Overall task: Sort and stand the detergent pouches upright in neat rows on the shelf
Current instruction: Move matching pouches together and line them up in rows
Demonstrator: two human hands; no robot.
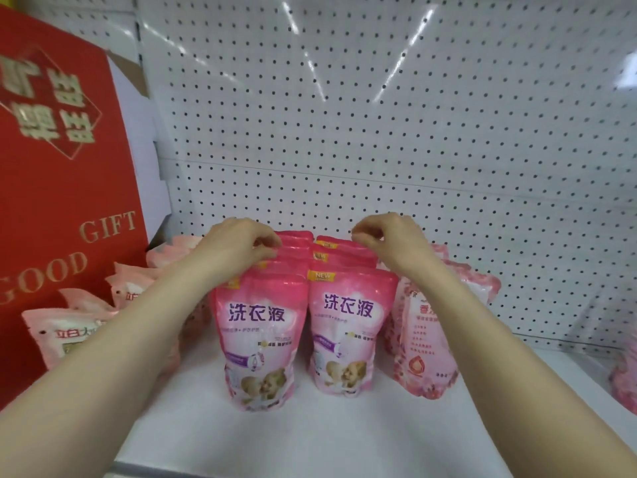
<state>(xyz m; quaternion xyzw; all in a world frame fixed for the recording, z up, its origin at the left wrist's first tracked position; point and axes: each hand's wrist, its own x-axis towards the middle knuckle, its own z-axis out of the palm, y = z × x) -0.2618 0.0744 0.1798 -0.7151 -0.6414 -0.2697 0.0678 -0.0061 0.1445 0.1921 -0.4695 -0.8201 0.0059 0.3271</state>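
The left hand (241, 244), fingers curled, pinches the rear pouch top in the left row (262, 336). The right hand (386, 241) pinches likewise at the right row (348, 326). These glossy pink soft pouches stand upright on the smooth white shelf (310, 436).

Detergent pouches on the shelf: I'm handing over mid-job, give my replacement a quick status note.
Left hand pinches pouch tops in the left row.
Right hand curls over the back of the right row; grip unclear.
Done: both pink rows stand upright on the shelf.
Left: rose-print pouches on the right and pale pouches by the red gift box look untidy; probably straighten those next.
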